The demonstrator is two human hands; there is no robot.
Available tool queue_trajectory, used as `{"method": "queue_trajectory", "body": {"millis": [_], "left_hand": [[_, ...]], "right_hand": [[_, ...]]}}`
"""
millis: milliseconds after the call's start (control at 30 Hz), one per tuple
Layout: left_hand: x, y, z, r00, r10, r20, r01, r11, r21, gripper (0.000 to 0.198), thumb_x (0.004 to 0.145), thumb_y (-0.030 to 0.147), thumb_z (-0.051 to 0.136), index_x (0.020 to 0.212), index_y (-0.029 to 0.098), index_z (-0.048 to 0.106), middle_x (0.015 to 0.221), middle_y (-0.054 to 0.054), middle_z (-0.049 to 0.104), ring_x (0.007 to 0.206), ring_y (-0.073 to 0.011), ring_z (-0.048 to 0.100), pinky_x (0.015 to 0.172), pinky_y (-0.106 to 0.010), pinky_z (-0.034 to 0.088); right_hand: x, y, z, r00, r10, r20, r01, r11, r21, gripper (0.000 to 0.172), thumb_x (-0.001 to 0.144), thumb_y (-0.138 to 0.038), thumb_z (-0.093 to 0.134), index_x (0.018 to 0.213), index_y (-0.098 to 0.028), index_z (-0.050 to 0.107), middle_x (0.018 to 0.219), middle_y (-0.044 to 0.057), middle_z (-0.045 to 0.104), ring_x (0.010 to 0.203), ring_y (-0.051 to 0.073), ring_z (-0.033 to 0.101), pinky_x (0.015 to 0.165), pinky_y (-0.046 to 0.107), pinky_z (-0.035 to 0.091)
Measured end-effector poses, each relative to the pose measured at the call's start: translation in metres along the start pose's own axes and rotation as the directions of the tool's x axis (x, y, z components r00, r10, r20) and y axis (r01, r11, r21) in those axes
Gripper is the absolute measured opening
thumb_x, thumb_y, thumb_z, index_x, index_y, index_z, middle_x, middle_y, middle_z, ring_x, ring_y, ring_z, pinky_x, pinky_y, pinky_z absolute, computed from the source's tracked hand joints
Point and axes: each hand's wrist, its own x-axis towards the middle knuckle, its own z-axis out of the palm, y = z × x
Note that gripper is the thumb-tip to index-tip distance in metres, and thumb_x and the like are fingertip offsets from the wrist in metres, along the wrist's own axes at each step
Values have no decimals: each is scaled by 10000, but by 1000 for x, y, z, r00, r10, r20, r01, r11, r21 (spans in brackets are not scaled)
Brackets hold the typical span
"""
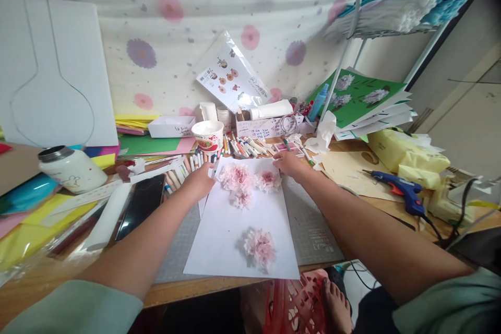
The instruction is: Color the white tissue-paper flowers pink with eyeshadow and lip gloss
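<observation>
A white sheet of paper (pixel 223 240) lies on a grey cutting mat (pixel 313 224), its near edge reaching past the table's front edge. My left hand (pixel 201 182) grips its upper left edge, fingertips partly hidden. At the upper right corner my right hand (pixel 290 163) holds the same sheet, fingers closed together. Near the top of the paper sit a large pale pink ruffled flower (pixel 236 176), a smaller flower (pixel 268 181) to its right and another flower (pixel 240 199) just below. A separate pink flower (pixel 260 247) rests near the bottom edge.
Many markers (pixel 246 147) lie behind the sheet, beside a paper tub (pixel 208 135). To the left are a black phone (pixel 141 206) and a white bottle (pixel 72 167). A blue glue gun (pixel 403 188) with a cable lies right. A red plastic basket (pixel 295 305) stands below the table.
</observation>
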Motion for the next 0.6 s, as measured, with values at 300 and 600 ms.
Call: {"method": "queue_trajectory", "body": {"millis": [300, 600], "left_hand": [[-18, 0, -15, 991, -121, 58, 133, 944, -303, 333, 952, 331, 629, 1241, 169, 598, 1238, -93, 632, 1024, -237, 657, 849, -439, 572], [-139, -85, -154, 985, -95, -142, 21, 891, -454, 267, 952, 318, 631, 1163, 154, 626, 1130, -72, 666, 923, -201, 674, 784, -391, 585]], "right_hand": [[-31, -23, 4, 993, 105, 61, -120, 913, 390, 363, 945, -346, 608, 1262, -173, 584, 1262, 99, 617, 1055, 229, 642, 873, 445, 559], [-144, -121, 28, 944, -310, 110, 239, 875, 420, 345, 946, -345, 606, 1243, -169, 594, 1230, 94, 631, 1023, 218, 651, 853, 429, 566]]}}
